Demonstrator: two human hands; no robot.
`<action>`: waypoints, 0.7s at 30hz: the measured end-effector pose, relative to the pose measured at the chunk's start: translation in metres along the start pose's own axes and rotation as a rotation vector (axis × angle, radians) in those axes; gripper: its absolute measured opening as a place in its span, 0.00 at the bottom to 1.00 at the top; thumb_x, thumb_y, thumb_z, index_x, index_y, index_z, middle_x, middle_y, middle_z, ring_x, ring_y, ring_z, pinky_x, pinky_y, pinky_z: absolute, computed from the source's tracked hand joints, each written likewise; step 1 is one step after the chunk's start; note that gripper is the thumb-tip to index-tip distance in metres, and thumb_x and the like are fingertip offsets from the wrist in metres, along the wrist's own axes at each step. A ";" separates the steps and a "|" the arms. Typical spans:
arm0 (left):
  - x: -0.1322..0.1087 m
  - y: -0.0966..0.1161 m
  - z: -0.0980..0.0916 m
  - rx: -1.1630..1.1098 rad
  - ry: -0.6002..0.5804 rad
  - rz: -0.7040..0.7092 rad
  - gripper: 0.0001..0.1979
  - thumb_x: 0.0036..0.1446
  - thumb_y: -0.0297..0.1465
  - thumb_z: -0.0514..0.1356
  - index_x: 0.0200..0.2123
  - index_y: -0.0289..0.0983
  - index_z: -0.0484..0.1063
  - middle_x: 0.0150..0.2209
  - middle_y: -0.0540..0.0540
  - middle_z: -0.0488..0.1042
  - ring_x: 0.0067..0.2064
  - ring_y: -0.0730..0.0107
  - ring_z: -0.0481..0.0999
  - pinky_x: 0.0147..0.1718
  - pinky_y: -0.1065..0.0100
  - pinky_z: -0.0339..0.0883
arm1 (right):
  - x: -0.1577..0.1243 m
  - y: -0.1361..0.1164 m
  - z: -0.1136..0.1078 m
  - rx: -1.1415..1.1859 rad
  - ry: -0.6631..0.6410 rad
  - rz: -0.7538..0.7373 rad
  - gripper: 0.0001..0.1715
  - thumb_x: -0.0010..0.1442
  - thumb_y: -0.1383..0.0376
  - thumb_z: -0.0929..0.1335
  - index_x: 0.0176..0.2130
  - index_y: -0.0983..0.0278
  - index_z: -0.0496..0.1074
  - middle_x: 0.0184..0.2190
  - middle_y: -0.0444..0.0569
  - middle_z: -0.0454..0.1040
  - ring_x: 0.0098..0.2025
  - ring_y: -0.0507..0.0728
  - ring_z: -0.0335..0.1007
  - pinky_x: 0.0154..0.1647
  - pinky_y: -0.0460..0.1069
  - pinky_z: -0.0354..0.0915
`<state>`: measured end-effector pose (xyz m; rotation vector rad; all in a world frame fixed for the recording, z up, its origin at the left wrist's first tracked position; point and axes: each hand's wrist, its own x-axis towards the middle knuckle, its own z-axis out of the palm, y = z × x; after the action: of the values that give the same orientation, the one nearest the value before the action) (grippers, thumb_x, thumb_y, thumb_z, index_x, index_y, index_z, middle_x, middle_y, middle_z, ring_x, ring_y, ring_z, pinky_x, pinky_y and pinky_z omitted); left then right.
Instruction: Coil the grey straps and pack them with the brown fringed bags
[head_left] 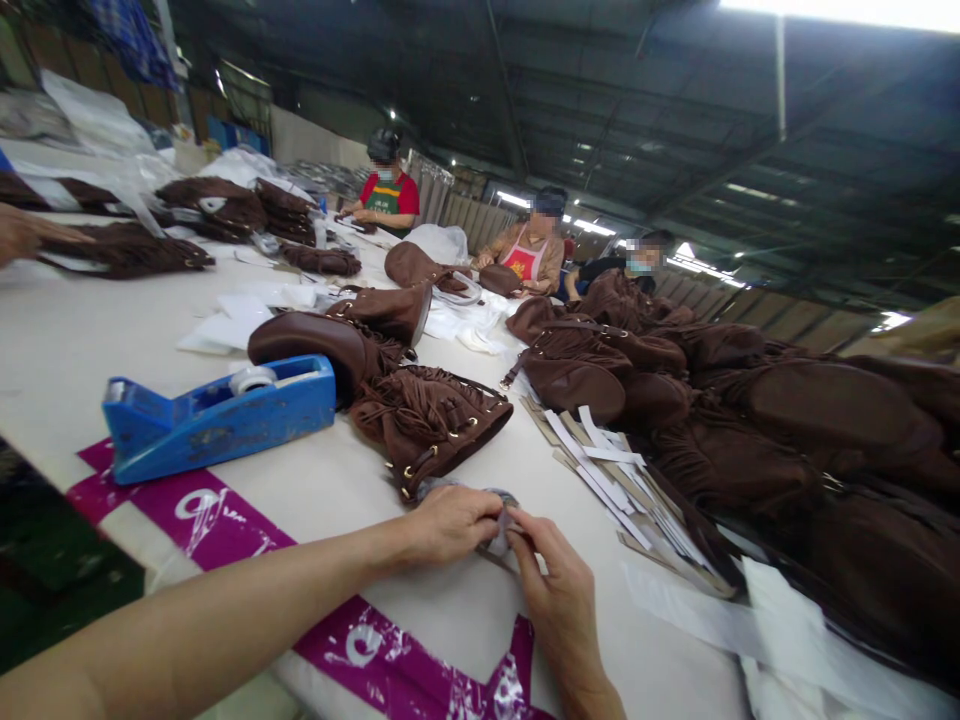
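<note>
My left hand (454, 525) and my right hand (555, 575) meet over the white table, fingertips pinched close together. Between them is a small greyish, partly see-through piece (504, 522), like thin plastic or tissue; its exact kind does not show, and the fingers cover much of it. Just beyond my left hand lies a brown fringed drawstring bag (431, 420) with gold eyelets, its opening towards me. Left of that bag stands a blue tape dispenser (225, 415) with a roll in it.
Brown bags (825, 400) are heaped along the right. White and grey card strips (615, 480) lie before them. Purple printed tape (405, 655) runs along the near edge. More bags (337, 345) lie ahead. Three people work farther off; another person's hand (22, 235) reaches in at left.
</note>
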<state>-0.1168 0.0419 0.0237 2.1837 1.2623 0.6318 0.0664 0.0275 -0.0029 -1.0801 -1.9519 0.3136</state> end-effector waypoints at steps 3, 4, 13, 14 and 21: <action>0.000 -0.001 0.001 0.001 -0.005 0.013 0.07 0.61 0.32 0.55 0.33 0.40 0.72 0.32 0.53 0.75 0.35 0.71 0.72 0.31 0.74 0.57 | 0.002 -0.002 -0.001 -0.019 0.006 -0.052 0.15 0.62 0.66 0.64 0.47 0.60 0.74 0.36 0.49 0.78 0.37 0.56 0.75 0.38 0.49 0.71; 0.000 -0.001 0.001 0.000 -0.003 0.016 0.07 0.61 0.33 0.55 0.33 0.41 0.72 0.32 0.54 0.75 0.35 0.71 0.72 0.31 0.74 0.57 | 0.002 -0.002 -0.002 -0.024 0.010 -0.055 0.16 0.62 0.66 0.64 0.48 0.60 0.74 0.36 0.49 0.78 0.37 0.56 0.75 0.38 0.49 0.71; 0.000 -0.002 0.002 -0.027 0.006 0.039 0.09 0.63 0.35 0.54 0.37 0.42 0.74 0.34 0.54 0.76 0.36 0.71 0.73 0.33 0.74 0.58 | -0.002 0.006 0.003 0.040 0.036 0.091 0.15 0.59 0.63 0.67 0.47 0.61 0.73 0.38 0.48 0.79 0.35 0.56 0.77 0.40 0.50 0.73; 0.000 -0.002 0.002 -0.031 0.007 0.041 0.09 0.63 0.35 0.54 0.37 0.42 0.74 0.34 0.54 0.76 0.37 0.71 0.73 0.33 0.74 0.57 | -0.002 0.007 0.003 0.048 0.038 0.102 0.16 0.59 0.63 0.67 0.47 0.61 0.73 0.38 0.48 0.79 0.35 0.56 0.77 0.40 0.50 0.73; -0.001 -0.001 0.000 -0.035 0.011 0.031 0.10 0.63 0.36 0.54 0.34 0.41 0.73 0.32 0.54 0.75 0.35 0.71 0.72 0.31 0.74 0.56 | -0.002 0.006 0.003 0.040 0.074 0.044 0.12 0.59 0.63 0.67 0.44 0.61 0.74 0.37 0.48 0.79 0.36 0.56 0.76 0.41 0.50 0.73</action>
<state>-0.1176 0.0416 0.0228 2.1784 1.2159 0.6735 0.0678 0.0301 -0.0095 -1.0948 -1.8506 0.3306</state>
